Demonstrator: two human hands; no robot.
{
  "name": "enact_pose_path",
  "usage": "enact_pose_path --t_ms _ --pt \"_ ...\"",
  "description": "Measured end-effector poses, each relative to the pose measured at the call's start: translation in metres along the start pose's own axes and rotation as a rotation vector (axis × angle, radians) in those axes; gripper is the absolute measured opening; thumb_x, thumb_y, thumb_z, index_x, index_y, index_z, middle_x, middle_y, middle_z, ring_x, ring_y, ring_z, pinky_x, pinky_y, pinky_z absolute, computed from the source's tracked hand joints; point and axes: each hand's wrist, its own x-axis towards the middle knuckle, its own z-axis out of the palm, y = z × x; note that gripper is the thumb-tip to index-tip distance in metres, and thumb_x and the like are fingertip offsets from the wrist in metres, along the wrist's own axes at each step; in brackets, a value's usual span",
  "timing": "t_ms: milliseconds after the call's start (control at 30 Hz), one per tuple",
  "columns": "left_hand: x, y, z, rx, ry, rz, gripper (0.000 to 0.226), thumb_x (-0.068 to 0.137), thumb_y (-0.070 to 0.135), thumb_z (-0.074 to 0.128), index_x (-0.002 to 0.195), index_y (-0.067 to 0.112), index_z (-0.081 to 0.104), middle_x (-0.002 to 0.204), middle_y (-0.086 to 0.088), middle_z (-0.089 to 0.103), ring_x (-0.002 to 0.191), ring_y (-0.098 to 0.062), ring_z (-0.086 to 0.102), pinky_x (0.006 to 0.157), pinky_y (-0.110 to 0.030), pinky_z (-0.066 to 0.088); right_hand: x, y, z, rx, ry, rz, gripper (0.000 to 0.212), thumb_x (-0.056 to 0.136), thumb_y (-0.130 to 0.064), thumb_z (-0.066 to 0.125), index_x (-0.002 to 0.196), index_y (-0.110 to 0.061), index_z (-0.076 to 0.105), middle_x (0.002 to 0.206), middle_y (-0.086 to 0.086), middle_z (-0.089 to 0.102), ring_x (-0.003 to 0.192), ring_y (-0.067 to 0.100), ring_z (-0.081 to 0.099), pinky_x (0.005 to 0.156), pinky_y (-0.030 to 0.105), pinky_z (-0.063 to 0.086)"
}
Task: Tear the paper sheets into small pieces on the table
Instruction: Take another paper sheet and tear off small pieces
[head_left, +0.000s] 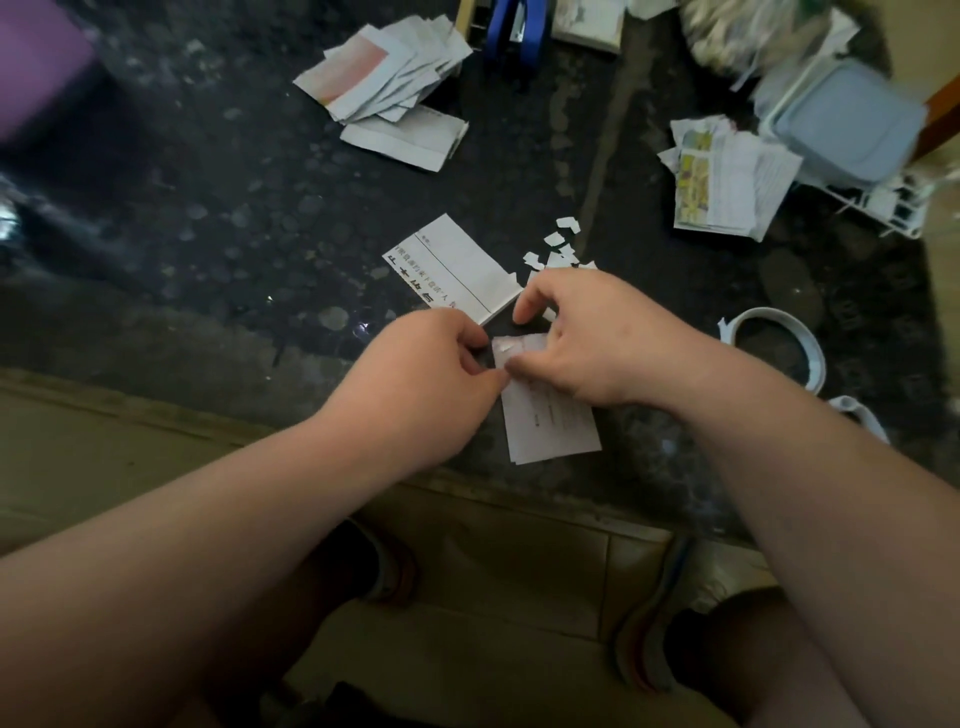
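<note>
A small white folded paper sheet (550, 426) hangs above the near edge of the dark stone table (218, 249). My left hand (431, 379) pinches its top left corner, and my right hand (587, 338) pinches its top edge right beside that. Just beyond my hands a printed white sheet (457, 270) lies flat on the table. Several small torn white pieces (558, 249) lie scattered to its right, partly hidden by my right hand.
A stack of torn sheets (389, 83) lies at the back centre, another printed stack (727, 176) at the right. A white rack with a blue-grey lid (852, 124) stands far right. White tape rings (779, 348) lie near my right forearm. Floor tiles and my shoes show below.
</note>
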Motion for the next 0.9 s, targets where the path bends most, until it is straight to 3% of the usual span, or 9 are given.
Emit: enact_pose_path --t_ms 167,233,333,433,533,667,800,900 --pt "0.009 0.004 0.007 0.020 0.029 0.001 0.014 0.093 0.037 0.070 0.103 0.030 0.063 0.084 0.007 0.067 0.062 -0.009 0.060 0.061 -0.029 0.051 0.004 0.003 0.000 0.023 -0.020 -0.006 0.014 0.088 -0.035 0.075 0.082 -0.027 0.067 0.073 -0.010 0.065 0.076 0.007 0.066 0.062 0.023 0.050" --pt "0.012 0.006 0.009 0.034 0.046 -0.003 0.011 0.095 0.036 0.068 0.088 0.032 0.060 0.080 0.006 0.067 0.059 -0.010 0.060 0.061 -0.028 0.051 0.003 0.005 0.001 0.060 -0.018 -0.012 0.013 0.089 -0.037 0.074 0.088 -0.027 0.065 0.076 -0.010 0.064 0.077 0.008 0.066 0.062 0.025 0.048" --pt "0.014 0.007 0.008 0.045 0.045 -0.008 0.025 0.096 0.033 0.066 0.072 0.030 0.059 0.074 0.005 0.069 0.056 -0.011 0.059 0.056 -0.026 0.046 0.001 0.009 0.002 0.136 -0.010 -0.025 0.025 0.089 -0.038 0.074 0.109 -0.031 0.061 0.078 -0.015 0.057 0.078 0.010 0.060 0.064 0.027 0.045" --pt "0.014 0.009 0.004 -0.084 0.041 -0.037 0.023 0.094 0.036 0.071 0.074 0.027 0.065 0.072 0.007 0.068 0.054 -0.008 0.056 0.054 -0.025 0.042 -0.004 0.009 -0.002 0.275 -0.052 -0.023 0.014 0.093 -0.028 0.071 0.106 -0.025 0.066 0.064 -0.004 0.067 0.059 0.014 0.061 0.055 0.025 0.047" --pt "0.005 0.016 -0.008 -0.289 0.007 -0.030 0.020 0.091 0.037 0.075 0.077 0.023 0.070 0.063 0.010 0.063 0.053 -0.007 0.052 0.055 -0.026 0.043 -0.021 0.013 -0.021 0.492 -0.131 -0.061 0.009 0.097 -0.019 0.066 0.093 -0.013 0.071 0.057 0.006 0.067 0.040 0.016 0.049 0.043 0.021 0.040" --pt "-0.020 0.036 -0.028 -0.604 -0.174 0.075 0.013 0.092 0.028 0.072 0.081 0.020 0.073 0.083 -0.002 0.077 0.073 -0.014 0.069 0.069 -0.033 0.051 -0.055 0.016 -0.048 0.773 -0.187 -0.151 0.015 0.092 -0.017 0.065 0.089 -0.004 0.070 0.054 0.014 0.062 0.033 0.014 0.044 0.035 0.017 0.034" --pt "-0.041 0.051 -0.030 -0.770 -0.212 0.161 0.013 0.087 0.032 0.074 0.087 0.019 0.076 0.087 -0.016 0.076 0.075 -0.035 0.069 0.074 -0.048 0.053 -0.081 0.008 -0.056 1.016 -0.149 -0.200 0.019 0.077 -0.026 0.065 0.078 -0.008 0.071 0.046 0.013 0.055 0.025 0.012 0.038 0.030 0.012 0.026" --pt "-0.047 0.056 -0.028 -0.840 -0.185 0.215 0.015 0.084 0.029 0.069 0.086 0.016 0.076 0.086 -0.019 0.075 0.076 -0.035 0.070 0.071 -0.042 0.055 -0.090 0.003 -0.057 1.065 -0.009 -0.203 0.019 0.073 -0.026 0.069 0.082 -0.010 0.068 0.048 0.014 0.057 0.026 0.016 0.043 0.030 0.015 0.029"
